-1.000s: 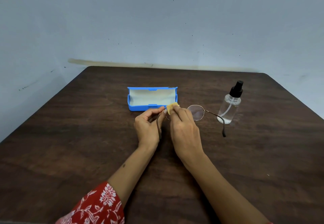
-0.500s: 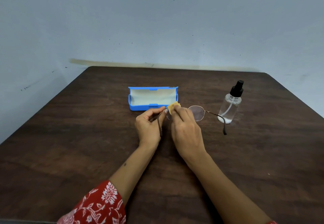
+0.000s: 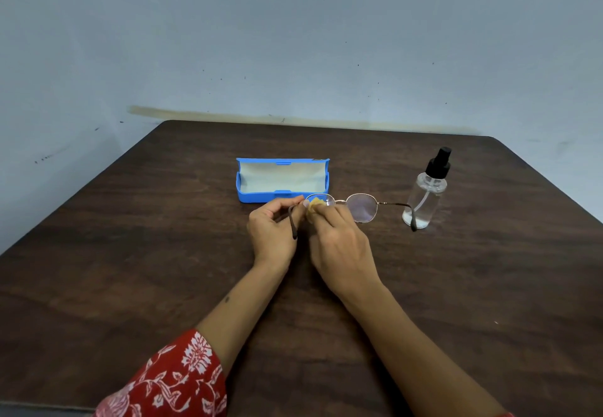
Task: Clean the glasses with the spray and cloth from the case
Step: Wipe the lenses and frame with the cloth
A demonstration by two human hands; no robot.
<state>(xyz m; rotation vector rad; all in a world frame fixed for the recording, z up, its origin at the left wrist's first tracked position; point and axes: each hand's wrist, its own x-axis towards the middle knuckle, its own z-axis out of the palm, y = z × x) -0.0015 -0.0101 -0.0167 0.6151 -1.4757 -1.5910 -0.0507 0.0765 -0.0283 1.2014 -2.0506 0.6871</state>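
Observation:
Thin metal-framed glasses [image 3: 363, 207] are held above the middle of the table, both temples unfolded. My left hand [image 3: 272, 232] pinches the frame at its left hinge, with the left temple hanging down past the fingers. My right hand [image 3: 339, 247] pinches a small yellow cloth [image 3: 316, 204] against the left lens, which is mostly covered. The right lens is bare. A clear spray bottle [image 3: 424, 199] with a black pump top stands upright to the right, just behind the right temple tip. The blue glasses case [image 3: 282, 196] lies open behind my hands, its pale lining showing.
A dark brown wooden table [image 3: 130, 269] runs up to a pale blue wall at the back. My left arm wears a red floral sleeve [image 3: 169, 380] at the near edge.
The glasses have turned to face me more squarely and both lenses now show. My right hand has slid slightly down the left lens with the cloth.

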